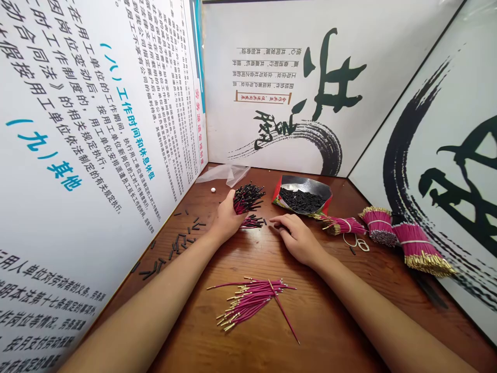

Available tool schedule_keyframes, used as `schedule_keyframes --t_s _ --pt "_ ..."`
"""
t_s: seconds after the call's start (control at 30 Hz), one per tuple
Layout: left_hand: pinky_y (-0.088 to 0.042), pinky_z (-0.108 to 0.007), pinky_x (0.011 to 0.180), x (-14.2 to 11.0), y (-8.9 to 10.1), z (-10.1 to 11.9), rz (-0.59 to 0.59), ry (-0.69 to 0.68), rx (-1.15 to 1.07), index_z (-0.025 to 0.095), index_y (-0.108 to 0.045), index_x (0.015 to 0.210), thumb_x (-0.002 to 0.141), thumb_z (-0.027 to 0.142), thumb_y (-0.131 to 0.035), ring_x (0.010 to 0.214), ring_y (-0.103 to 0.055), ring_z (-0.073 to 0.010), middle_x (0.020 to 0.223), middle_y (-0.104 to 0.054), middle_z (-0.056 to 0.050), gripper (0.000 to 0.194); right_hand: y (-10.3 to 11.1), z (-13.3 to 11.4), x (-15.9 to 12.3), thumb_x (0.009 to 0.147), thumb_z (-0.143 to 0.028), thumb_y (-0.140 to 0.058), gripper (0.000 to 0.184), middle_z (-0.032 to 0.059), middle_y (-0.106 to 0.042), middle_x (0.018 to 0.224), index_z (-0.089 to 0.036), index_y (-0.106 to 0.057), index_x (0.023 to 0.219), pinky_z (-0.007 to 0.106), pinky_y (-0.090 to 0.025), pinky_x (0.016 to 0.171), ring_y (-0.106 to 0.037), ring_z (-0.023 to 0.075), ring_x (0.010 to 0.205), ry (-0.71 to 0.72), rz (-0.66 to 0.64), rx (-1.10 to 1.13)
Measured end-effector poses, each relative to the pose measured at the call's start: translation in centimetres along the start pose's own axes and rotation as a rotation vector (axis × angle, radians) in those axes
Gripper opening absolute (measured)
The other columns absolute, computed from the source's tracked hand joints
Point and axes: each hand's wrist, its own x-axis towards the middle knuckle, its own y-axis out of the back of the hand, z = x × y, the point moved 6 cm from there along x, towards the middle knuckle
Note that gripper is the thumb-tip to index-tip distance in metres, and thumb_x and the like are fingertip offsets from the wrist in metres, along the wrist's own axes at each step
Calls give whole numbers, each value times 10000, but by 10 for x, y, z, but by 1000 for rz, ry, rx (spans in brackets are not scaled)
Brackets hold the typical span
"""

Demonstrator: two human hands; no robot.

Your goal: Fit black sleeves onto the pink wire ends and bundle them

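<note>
My left hand (229, 220) is closed around a bundle of magenta wires (248, 199) whose upper ends carry black sleeves. Just below it, more magenta wires with black ends (253, 223) show at table height; whether they belong to the same bundle I cannot tell. My right hand (297, 238) rests low over the table to the right of the bundle, fingers loosely bent and apart, with nothing visible in them. A small black sleeve (265, 221) lies near its fingertips. Closer to me, between my forearms, is a loose pile of magenta wires (250, 303) with gold-coloured ends.
A cardboard box (277, 192) full of black sleeves stands behind my right hand. Tied magenta wire bundles (421, 246) and white bands (361, 244) lie at right. Loose black sleeves (178, 243) are scattered at left, a plastic bag (236, 175) behind. Printed panels (272, 134) enclose the table.
</note>
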Motion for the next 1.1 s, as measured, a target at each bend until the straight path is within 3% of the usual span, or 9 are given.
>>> schedule_keyframes --t_s 0.3,0.63,0.93,1.1 --pt "-486 -309 929 1 -6 -1 -30 -98 -174 160 -531 1129 755 161 -631 1042 -657 -202 1128 -703 -93 388 0 2 0 874 -96 -478 276 60 -685 948 -198 -654 1060 389 -476 868 -592 216 931 -32 -9 14" --pt "-481 -303 798 -2 -6 3 -80 -97 0 180 -525 1035 766 180 -650 884 -641 -203 976 -698 -59 297 -2 5 1 872 -103 -437 303 79 -682 1018 -184 -638 1084 398 -451 918 -569 228 983 -98 -73 33" --pt "-468 -311 777 -4 -7 4 -108 -77 43 199 -504 996 738 117 -621 874 -640 -211 946 -692 -50 295 -3 5 1 872 -116 -442 295 85 -688 1025 -179 -638 1083 400 -453 916 -575 230 978 -109 -71 32" --pt "-477 -328 846 -2 -7 2 -90 -90 -9 184 -519 1063 750 147 -628 956 -646 -222 1036 -696 -76 333 -4 7 0 872 -119 -441 297 84 -684 1023 -177 -636 1089 393 -454 917 -575 226 980 -110 -70 31"
